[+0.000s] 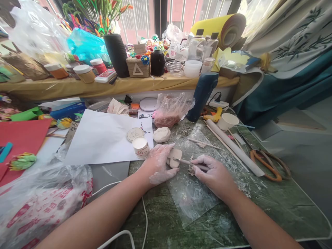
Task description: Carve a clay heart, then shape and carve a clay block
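Pale, rounded, flat clay-like slab (176, 159), under tooling

Location: mid-desk (160, 221), above the left part of a clear plastic sheet (193, 204).
Left hand (160, 164): fingers bracketing the slab; grip cannot be told.
Right hand (215, 173): fingers grasping a slim grey metal-tipped tool (190, 162), tip at the slab.
Handling note: light, shallow strokes probably suit; left fingers best clear of the tip.

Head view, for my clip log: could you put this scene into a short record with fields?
Left hand: spread, touching the flat pale piece
Right hand: grip closed around a thin tool
Tool tip: at the flat pale piece
Under right hand: clear sheet on green tabletop
Near left hand: pale lump, white jar
Far right: orange-handled scissors
Behind: dark blue bottle
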The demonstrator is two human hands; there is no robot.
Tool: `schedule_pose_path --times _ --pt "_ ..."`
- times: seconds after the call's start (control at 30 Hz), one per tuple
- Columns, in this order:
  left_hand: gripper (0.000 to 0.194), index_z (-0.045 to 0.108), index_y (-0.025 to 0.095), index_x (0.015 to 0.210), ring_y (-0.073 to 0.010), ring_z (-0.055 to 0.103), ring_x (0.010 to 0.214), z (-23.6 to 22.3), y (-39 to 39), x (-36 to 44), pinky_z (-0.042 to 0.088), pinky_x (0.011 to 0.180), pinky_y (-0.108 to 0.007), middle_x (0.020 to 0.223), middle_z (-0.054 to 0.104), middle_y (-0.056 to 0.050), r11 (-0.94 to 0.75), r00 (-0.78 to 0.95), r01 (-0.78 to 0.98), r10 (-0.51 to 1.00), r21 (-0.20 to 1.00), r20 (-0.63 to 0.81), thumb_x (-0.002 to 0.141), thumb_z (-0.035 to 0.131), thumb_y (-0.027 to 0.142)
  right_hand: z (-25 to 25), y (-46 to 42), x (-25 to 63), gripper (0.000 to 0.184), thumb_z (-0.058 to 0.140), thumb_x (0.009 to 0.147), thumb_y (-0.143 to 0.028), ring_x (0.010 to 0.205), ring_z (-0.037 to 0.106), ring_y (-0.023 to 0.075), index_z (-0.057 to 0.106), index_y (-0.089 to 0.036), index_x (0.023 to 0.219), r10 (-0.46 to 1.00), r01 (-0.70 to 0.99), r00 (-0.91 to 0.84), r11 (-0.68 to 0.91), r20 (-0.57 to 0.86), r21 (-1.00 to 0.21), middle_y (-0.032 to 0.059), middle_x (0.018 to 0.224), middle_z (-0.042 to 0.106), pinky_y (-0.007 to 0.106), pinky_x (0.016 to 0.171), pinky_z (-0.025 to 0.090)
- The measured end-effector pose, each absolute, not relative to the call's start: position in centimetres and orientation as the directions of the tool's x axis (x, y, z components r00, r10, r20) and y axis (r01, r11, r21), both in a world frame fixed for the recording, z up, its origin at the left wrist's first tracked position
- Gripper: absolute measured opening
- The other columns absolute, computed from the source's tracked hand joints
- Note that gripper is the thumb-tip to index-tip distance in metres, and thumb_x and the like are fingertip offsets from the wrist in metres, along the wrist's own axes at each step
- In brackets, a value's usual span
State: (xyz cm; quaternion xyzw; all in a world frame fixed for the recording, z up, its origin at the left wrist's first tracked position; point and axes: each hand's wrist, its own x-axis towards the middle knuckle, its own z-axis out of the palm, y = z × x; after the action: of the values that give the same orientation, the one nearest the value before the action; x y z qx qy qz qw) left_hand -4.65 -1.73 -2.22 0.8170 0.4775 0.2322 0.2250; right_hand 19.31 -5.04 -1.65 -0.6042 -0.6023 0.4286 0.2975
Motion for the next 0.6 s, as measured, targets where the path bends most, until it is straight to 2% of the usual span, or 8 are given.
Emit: schedule_pose_path --times 0.2,0.33,0.43,0.6 --pt "0.08 0.047 0.019 0.147 -0.0368 0.053 0.133 -2.13 -1.75 -4.64 0.042 0.114 -0.054 0.142 0.059 -0.016 -0.433 0.438 0.688 0.888 0.583 0.142 0.075 0.078 0.034 -1.49 -5.05 19.4 0.014 0.067 0.079 -0.029 0.086 0.076 0.025 0.076 -0.023 0.089 0.971 0.447 -0.172 -0.072 -0.165 -0.891 0.0038 0.091 0.078 0.032 0.075 0.059" --pt "0.082 0.046 0.021 0.148 -0.0368 0.052 0.133 -1.9 -1.78 -4.62 0.042 0.114 -0.054 0.142 0.058 -0.015 -0.424 0.437 0.693 0.89 0.583 0.129 0.075 0.08 0.035 -1.98 -4.84 19.85 0.022 0.067 0.083 -0.035 0.09 0.076 0.0265 0.074 -0.021 0.097 0.985 0.398 -0.071 -0.117 -0.158 -0.91 0.0076 0.097 0.079 0.034 0.077 0.059" --pt "0.082 0.046 0.019 0.147 -0.0367 0.052 0.133 -1.91 -1.77 -4.62 0.042 0.114 -0.054 0.141 0.059 -0.016 -0.423 0.436 0.696 0.891 0.58 0.127 0.075 0.081 0.035 -1.83 -4.67 19.72 0.024 0.066 0.084 -0.034 0.09 0.076 0.0266 0.074 -0.02 0.101 0.986 0.424 -0.029 -0.135 -0.163 -0.895 0.0082 0.098 0.079 0.033 0.076 0.059" --pt "0.081 0.046 0.019 0.148 -0.0366 0.053 0.133 -2.03 -1.75 -4.69 0.043 0.113 -0.054 0.142 0.058 -0.016 -0.433 0.44 0.688 0.887 0.582 0.14 0.075 0.079 0.034 -1.16 -4.97 19.26 0.019 0.066 0.083 -0.032 0.088 0.077 0.0261 0.075 -0.022 0.096 0.971 0.467 -0.145 -0.103 -0.191 -0.878 0.0058 0.095 0.079 0.032 0.073 0.059"
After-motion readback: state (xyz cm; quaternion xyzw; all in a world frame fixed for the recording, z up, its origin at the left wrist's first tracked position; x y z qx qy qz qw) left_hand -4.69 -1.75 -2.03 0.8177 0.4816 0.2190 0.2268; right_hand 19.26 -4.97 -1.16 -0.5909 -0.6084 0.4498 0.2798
